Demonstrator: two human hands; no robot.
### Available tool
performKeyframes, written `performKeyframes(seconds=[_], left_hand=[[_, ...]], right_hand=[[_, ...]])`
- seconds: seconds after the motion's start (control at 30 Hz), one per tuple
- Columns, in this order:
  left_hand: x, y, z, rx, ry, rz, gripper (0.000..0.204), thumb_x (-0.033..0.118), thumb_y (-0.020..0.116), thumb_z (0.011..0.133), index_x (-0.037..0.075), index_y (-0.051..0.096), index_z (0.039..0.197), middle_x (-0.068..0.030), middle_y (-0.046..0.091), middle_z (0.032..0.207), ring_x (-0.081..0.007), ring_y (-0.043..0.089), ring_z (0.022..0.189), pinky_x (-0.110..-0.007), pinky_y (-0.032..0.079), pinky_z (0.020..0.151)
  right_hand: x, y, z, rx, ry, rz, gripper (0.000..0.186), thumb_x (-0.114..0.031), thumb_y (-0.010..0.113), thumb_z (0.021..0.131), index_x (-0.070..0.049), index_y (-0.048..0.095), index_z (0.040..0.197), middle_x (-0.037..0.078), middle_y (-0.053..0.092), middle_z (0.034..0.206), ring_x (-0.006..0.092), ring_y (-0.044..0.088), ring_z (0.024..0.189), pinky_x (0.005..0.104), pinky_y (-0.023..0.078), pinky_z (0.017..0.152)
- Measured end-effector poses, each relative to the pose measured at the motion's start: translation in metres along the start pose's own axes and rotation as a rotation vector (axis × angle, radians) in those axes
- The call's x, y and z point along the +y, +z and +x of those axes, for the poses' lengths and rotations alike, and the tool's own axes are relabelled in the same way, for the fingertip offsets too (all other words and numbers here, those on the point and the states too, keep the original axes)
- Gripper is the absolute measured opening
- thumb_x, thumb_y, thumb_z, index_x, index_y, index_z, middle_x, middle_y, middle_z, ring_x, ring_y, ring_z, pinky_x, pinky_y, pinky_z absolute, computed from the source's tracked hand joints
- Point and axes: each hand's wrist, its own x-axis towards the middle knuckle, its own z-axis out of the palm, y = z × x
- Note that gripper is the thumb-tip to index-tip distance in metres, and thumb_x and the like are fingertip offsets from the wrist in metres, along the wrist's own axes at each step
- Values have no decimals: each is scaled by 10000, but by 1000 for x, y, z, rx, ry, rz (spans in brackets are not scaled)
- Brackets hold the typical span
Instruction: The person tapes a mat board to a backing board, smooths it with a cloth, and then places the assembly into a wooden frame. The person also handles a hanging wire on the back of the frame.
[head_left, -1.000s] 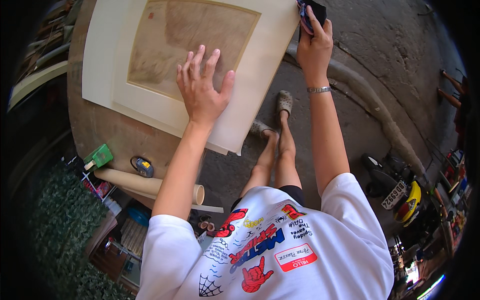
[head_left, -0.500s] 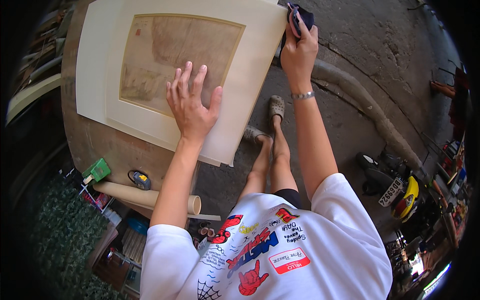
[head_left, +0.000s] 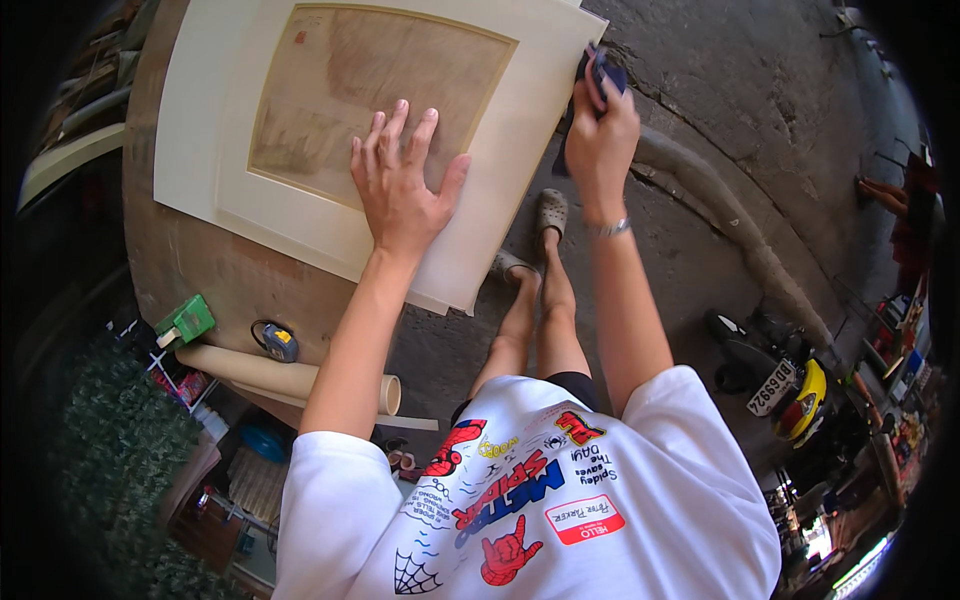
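Observation:
A brownish picture (head_left: 340, 85) with a small red seal mark lies inside a cream-white mat board (head_left: 195, 120) on a brown table (head_left: 165, 260). My left hand (head_left: 405, 195) rests flat with spread fingers across the lower right part of the picture and its mat. At the board's right edge, my right hand (head_left: 605, 150) grips a dark navy, pink-edged piece that looks like folded cloth (head_left: 612, 74). A dark strip of it hangs beside the edge. Blur and my fingers hide its full shape.
A tape measure (head_left: 280, 342), a green box-shaped thing (head_left: 188, 320) and a cream paper roll (head_left: 300, 377) lie at the table's near left. Artificial-looking foliage (head_left: 120, 460) fills the lower left. A yellow and black motorbike (head_left: 800, 395) stands right, beyond a raised floor ridge (head_left: 735, 215).
My right hand has moved down a little along the board's right edge with the cloth-like piece. The board, picture and my left hand appear shifted slightly right and up in the view.

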Motion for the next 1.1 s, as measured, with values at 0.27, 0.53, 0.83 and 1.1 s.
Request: performKeyframes(seconds=[0.27, 0.53, 0.83, 1.1], left_hand=[[0, -1, 0, 39, 5, -9, 571, 528, 680, 926, 213, 617, 1398, -111, 528, 1495, -383, 469, 1389, -613, 285, 1179], [2, 0, 1, 37, 12, -11, 587, 503, 701, 924, 201, 602, 1418, -109, 513, 1529, -394, 460, 1410, -605, 287, 1180], [1, 2, 3, 62, 18, -11, 566, 542, 673, 928, 216, 621, 1389, -109, 537, 1490, -382, 472, 1392, -612, 302, 1173], [0, 0, 0, 24, -5, -3, 584, 495, 708, 925, 219, 601, 1429, -103, 522, 1527, -393, 460, 1420, -605, 285, 1187]], right_hand=[[-52, -30, -163, -216, 218, 94, 484, 74, 636, 874, -15, 646, 1349, 243, 583, 998, 411, 632, 901, 403, 501, 792], [-65, -72, -298, -654, 354, 223, 612, 155, 553, 818, -61, 627, 1386, 200, 598, 1071, 343, 638, 974, 324, 505, 888], [-65, -39, -231, -279, 323, 228, 467, 64, 648, 923, -36, 633, 1379, 218, 631, 1161, 359, 650, 1029, 348, 510, 898], [-46, 6, -109, 72, 192, 149, 294, 31, 644, 932, 31, 686, 1222, 208, 614, 989, 350, 623, 848, 389, 496, 774]])
